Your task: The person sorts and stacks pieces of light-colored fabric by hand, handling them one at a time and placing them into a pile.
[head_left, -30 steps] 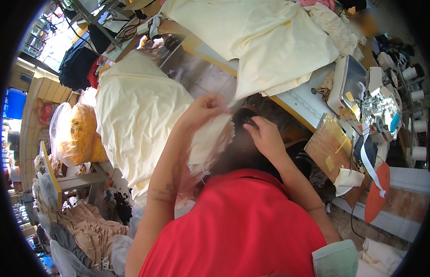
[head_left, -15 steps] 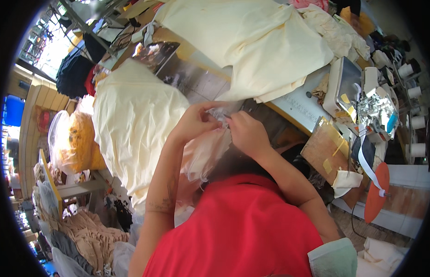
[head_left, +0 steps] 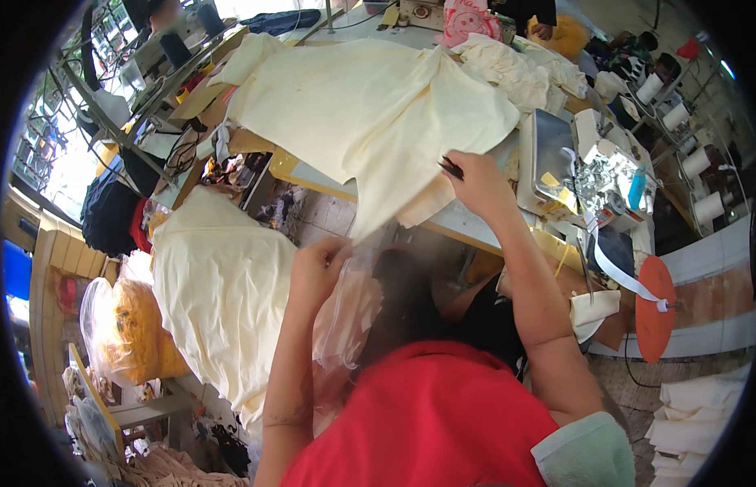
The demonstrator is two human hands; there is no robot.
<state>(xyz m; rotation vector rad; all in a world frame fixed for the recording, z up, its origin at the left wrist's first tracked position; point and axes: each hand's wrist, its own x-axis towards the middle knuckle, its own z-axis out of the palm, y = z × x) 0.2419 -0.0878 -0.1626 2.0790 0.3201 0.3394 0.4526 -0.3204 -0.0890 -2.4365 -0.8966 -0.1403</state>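
- Left: 1 creased cream cloth piece (head_left: 220, 280) lies draped.
- Left hand (head_left: 319, 266): thumb and fingers pinch the near corner of 1 broad cream fabric sheet (head_left: 345, 101) spread on the pale table (head_left: 466, 221).
- Right hand (head_left: 478, 185): fingers curl around 1 small black tool (head_left: 451, 168) beside the sheet.

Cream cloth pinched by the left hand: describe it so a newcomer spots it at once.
Find the pale worktable at upper centre, with the white sewing machine toward its right. The cream cloth lies spread over it, one corner stretching down to the left hand. That taut corner sets it apart from the bunched cream pile and draped cloth at left.
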